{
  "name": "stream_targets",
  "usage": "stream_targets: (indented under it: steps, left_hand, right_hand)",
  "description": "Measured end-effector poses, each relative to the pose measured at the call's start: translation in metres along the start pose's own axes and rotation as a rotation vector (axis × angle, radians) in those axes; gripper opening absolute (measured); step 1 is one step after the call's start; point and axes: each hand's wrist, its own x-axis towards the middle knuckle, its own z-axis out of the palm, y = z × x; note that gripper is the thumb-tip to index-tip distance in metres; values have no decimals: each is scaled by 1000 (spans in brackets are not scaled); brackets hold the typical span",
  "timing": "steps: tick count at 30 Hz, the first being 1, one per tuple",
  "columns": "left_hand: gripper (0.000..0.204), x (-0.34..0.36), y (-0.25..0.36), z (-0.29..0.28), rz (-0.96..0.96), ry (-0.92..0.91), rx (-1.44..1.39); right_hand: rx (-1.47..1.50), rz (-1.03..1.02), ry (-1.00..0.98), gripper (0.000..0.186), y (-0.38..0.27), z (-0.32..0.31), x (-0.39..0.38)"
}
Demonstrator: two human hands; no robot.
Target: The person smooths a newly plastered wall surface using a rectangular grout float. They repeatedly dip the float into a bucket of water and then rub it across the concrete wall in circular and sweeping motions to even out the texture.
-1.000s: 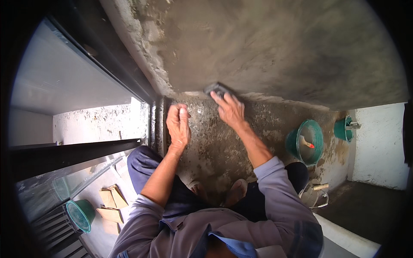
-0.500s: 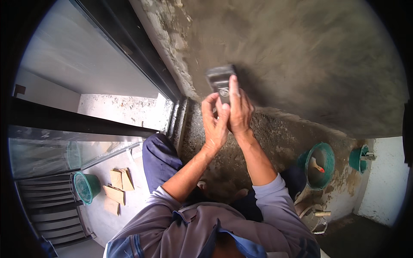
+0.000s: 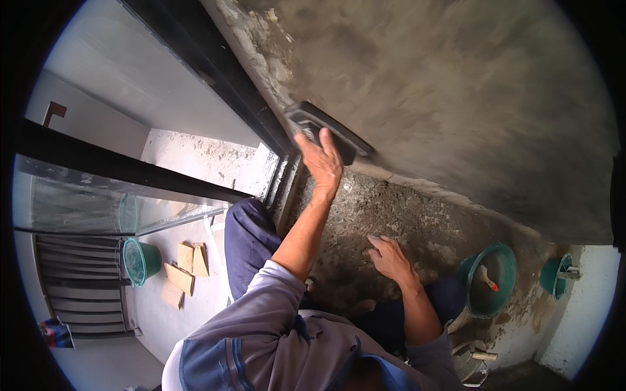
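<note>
the left hand point(image 3: 321, 163) holds the dark float point(image 3: 329, 132) tight and presses it on the grey wall point(image 3: 456, 98), close to the black frame point(image 3: 215, 72). the right hand point(image 3: 390, 257) lies open on the rough floor point(image 3: 398, 215). i think it works best kept flat, with slow, even rubs.

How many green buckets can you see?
3. One green bucket stands far left on the floor by the wood pieces. A bigger one, with a brush inside, sits at right. A smaller one is beside it, farther right. More could be hidden.
</note>
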Motion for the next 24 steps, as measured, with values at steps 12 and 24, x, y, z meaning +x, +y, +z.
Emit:
stream_targets:
  steps: [12, 24]
  left_hand:
    - [47, 62, 29, -40, 346, -10, 94]
    - [50, 40, -36, -22, 341, 74, 163]
  right_hand:
    - [-19, -36, -26, 44, 17, -14, 8]
    - [-117, 38, -163, 42, 1, -13, -4]
